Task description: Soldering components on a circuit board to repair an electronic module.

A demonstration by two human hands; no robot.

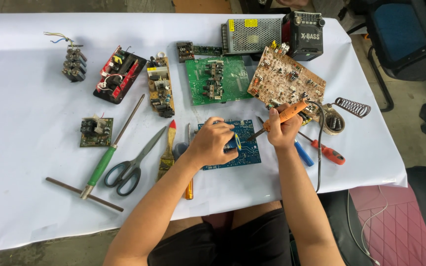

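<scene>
The right hand is clamped around an orange soldering iron, its tip angled down at a blue circuit board lying on the white worktop. The left hand presses a small dark component onto the board — soldering seems underway; steady tip contact matters next. No containers are visible.
</scene>
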